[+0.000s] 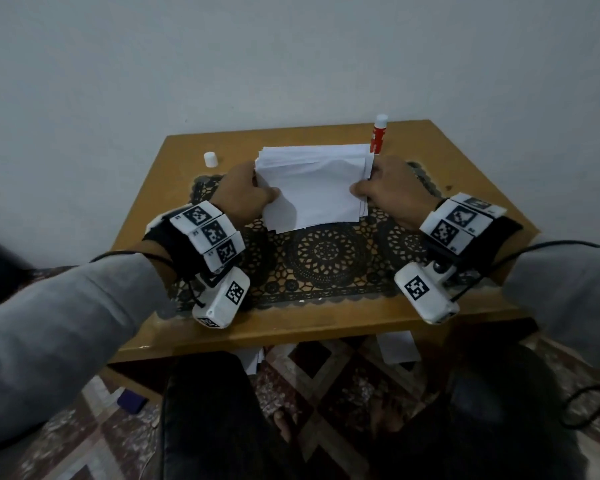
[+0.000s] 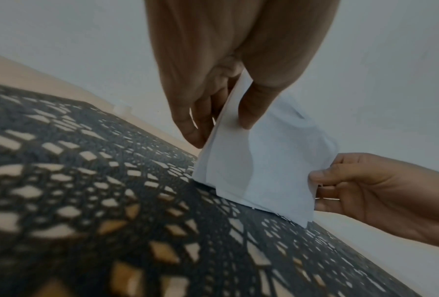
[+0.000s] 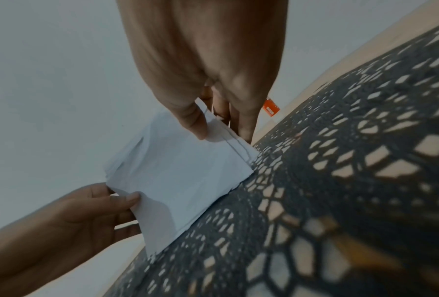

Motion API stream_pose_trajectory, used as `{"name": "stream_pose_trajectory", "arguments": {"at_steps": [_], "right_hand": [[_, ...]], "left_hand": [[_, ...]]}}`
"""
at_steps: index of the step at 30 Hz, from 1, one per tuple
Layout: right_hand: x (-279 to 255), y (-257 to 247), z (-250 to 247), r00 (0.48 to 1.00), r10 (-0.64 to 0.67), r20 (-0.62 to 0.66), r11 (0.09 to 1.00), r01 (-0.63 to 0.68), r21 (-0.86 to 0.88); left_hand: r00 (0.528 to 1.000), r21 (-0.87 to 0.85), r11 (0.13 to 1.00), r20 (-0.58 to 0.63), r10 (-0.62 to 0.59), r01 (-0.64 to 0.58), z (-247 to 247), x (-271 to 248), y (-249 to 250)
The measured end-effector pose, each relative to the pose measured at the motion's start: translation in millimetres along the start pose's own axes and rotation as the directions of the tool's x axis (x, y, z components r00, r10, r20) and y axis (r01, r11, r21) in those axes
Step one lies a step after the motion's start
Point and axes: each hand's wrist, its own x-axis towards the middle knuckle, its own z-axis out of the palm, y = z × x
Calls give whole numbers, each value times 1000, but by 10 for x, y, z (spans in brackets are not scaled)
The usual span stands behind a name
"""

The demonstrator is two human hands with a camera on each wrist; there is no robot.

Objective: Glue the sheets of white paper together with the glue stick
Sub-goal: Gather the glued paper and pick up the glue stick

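A stack of white paper sheets [image 1: 312,188] stands on its lower edge on the black lace mat [image 1: 326,258], tilted up toward me. My left hand [image 1: 246,195] pinches the stack's left side, thumb in front and fingers behind, as the left wrist view shows on the paper [image 2: 259,164]. My right hand [image 1: 388,192] pinches the right side the same way, seen on the sheets [image 3: 183,176] in the right wrist view. A red glue stick [image 1: 378,133] with a white top stands upright behind the stack's right corner; its red body [image 3: 271,107] peeks past my fingers.
A white cap [image 1: 210,159] stands on the wooden table [image 1: 326,327] at the back left. The table backs onto a pale wall. More white papers [image 1: 397,348] lie on the patterned floor under the table, by my knees.
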Motion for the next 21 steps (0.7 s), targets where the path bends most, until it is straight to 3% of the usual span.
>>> {"name": "stream_pose_trajectory", "arguments": {"at_steps": [4,6,8,11,17,21], "right_hand": [[-29,17,-10,1000,31,-4,1000,-31,1],[-57,18,-6,999,35,-6,998,-35,59],[-76,17,-6,1000,11,-10,998,-10,60],[-90,18,-7,1000,-14,-18,1000,13,-9],[-91,49,24,1000,8,4,1000,-8,-26],[-89,36,23,1000,1,8,1000,-1,-28]], "left_hand": [[999,-59,998,51,13,-10,-6,-42,-27],[999,-76,996,18,43,-41,1,-79,-34],[989,22,989,-35,146,-145,-1,-100,-14],[951,189,936,-22,308,-298,6,-120,34],[917,202,918,-142,373,-342,29,-147,69],[916,355,866,-59,396,-351,28,-151,24]]}}
